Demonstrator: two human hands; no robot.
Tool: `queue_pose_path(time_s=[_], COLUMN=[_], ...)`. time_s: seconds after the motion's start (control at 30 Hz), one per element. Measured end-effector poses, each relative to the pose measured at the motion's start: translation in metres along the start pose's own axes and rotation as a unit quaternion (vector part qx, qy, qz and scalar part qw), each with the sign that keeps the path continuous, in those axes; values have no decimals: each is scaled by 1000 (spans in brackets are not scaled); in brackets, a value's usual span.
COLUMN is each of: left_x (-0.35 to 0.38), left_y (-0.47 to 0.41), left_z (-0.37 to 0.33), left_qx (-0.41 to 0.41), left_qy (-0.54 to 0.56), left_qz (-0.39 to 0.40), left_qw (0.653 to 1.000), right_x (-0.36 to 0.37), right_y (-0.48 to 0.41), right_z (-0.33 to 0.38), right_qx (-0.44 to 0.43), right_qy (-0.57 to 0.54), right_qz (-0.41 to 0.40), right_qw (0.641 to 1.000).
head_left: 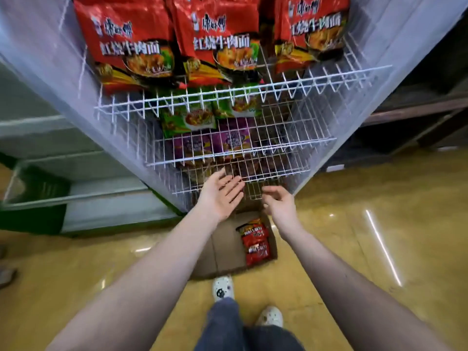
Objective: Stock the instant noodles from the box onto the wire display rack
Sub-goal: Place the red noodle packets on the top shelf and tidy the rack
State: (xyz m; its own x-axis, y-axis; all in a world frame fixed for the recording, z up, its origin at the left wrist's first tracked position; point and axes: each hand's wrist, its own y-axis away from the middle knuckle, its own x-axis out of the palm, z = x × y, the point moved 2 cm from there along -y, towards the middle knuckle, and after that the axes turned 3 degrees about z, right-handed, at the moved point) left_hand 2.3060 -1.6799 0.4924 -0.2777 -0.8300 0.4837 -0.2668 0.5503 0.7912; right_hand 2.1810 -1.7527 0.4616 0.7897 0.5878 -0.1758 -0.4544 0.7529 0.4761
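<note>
A glossy yellow floor (354,224) fills the lower frame, and a white wire display rack (243,88) rises through the upper centre. Its top shelf carries large red packs (131,44), with green packs (187,120) and purple packs (235,140) on the tiers below.

At the rack's foot, in the lower centre, sits an open cardboard box (222,249). A few red noodle packs (254,243) lie along its right side.

Both arms reach forward and down over the box, in front of the lowest wire shelf. The left hand (220,196) is spread flat with straight fingers and holds nothing. The right hand (279,203) has loosely curled fingers and is also empty.

This looks like the reach between placements, with the hands heading to fetch more stock. The next move calls for lowering into the box and taking hold of a pack. The pack then has to be lifted clear of the box wall and carried to a free spot on a shelf. The packs are slick, so a grip across the pack's width would likely serve best.
</note>
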Motion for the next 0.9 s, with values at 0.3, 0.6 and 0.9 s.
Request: queue_pose_path(time_s=[0.3,0.6,0.9], left_x=[-68,-175,-276], left_y=[-113,-313,-491], left_z=[96,213,295], left_qx=[-61,-119,-57], left_qy=[1,-6,-143], left_qz=[-61,-93,-215], left_qw=[996,988,964], right_x=[10,48,91], right_y=[-58,-146,-246], right_z=[-171,-396,-548], right_qx=[110,166,240], right_qy=[-24,-10,-11], right_qz=[-4,-30,-107], right_qw=[994,986,965])
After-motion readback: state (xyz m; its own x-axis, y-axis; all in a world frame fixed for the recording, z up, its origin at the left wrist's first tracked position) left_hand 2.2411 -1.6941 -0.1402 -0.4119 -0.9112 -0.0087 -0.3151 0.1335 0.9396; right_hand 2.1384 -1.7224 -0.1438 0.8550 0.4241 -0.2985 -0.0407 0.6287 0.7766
